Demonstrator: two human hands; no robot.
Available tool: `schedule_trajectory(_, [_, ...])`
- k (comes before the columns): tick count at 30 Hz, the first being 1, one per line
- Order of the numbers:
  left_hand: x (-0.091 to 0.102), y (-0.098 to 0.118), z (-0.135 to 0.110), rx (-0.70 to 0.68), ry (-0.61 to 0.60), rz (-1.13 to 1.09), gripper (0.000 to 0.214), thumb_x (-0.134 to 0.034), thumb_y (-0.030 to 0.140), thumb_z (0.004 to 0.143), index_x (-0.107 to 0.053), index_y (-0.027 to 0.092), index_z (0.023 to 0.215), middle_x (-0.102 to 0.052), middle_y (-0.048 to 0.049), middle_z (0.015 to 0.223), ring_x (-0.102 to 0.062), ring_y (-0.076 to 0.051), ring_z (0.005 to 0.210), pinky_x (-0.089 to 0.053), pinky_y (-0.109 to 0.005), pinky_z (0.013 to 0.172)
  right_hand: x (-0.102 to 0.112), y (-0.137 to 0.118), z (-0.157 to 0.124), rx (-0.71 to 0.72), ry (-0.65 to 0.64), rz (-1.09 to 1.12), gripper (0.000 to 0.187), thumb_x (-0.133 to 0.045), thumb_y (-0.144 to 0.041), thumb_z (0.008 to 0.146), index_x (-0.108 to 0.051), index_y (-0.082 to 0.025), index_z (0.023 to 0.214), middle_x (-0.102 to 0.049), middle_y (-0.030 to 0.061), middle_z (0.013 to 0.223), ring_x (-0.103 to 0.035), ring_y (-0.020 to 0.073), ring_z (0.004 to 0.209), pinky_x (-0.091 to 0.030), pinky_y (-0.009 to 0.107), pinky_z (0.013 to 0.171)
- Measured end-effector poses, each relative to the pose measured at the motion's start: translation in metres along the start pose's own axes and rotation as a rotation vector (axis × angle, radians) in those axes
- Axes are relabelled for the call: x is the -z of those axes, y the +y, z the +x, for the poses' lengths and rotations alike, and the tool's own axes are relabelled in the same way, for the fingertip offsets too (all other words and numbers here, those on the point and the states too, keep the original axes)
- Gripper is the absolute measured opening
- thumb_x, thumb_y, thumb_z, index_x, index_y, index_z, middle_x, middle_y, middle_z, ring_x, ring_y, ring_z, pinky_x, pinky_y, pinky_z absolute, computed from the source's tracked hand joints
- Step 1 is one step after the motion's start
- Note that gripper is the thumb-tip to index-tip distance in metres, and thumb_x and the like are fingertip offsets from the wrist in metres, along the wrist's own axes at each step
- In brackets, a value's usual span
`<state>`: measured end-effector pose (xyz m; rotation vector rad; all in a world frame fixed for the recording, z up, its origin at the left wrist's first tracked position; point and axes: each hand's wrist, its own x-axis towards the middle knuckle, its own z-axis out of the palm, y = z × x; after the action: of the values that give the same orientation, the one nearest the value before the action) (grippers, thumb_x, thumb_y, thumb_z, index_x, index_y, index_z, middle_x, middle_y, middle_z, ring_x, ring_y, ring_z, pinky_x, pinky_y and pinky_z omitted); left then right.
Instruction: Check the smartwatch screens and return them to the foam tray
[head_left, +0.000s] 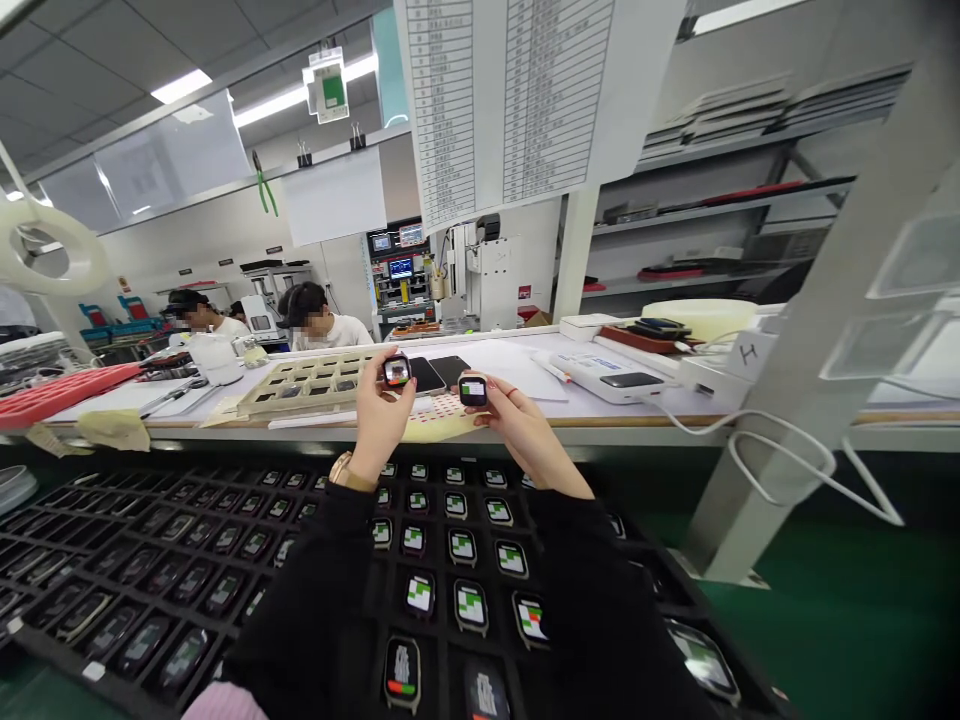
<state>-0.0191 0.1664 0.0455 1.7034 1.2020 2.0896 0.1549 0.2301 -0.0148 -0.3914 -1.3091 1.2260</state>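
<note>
Left hand (382, 402) pinched one strapless smartwatch (397, 371) by its sides; right hand (516, 418) pinched a second smartwatch (472, 391). Both were near the workbench (637, 422) edge, screens toward the wearer, presumably for reading side by side. Below, a black compartmented tray (437, 545) kept more watches (463, 546) apart, likely against scuffing. Held pair: rounded-square, dark-bordered, lit; left display reddish low down, right mostly white, details too small.

Grey ceiling panels (97, 60) and a lit ceiling light (181, 87) at ten o'clock, above a pale wall (217, 228) — metal shelving (720, 207) at two, a slanting pale post (814, 320) at three, green floor (825, 640) at four.
</note>
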Motion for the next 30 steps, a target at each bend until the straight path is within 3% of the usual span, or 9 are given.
schedule_trajectory(9, [0.0005,-0.0088,0.0121,-0.022,-0.007,0.004,0.045,-0.068,0.013,0.075,-0.060,0.019,0.120,-0.067,-0.0082,0.113,-0.062,-0.010,0.070,-0.046,-0.019,0.055,-0.0008,0.0012,0.0003,-0.010,0.033,-0.018,0.056,-0.075,-0.061,0.083,-0.069,-0.021,0.121,-0.067,0.0071,0.112,-0.063,0.0200,0.079,-0.053,0.026,0.062])
schedule_trajectory(30, [0.0062,-0.0044,0.0028,0.009,-0.061,0.007,0.050,-0.069,0.016,0.075,-0.059,0.018,0.124,-0.066,-0.0093,0.111,-0.061,-0.010,0.069,-0.046,-0.018,0.053,0.0006,0.0017,0.0008,-0.022,0.027,-0.027,0.054,-0.072,-0.061,0.084,-0.068,-0.022,0.122,-0.067,0.0066,0.112,-0.063,0.0216,0.080,-0.053,0.029,0.064])
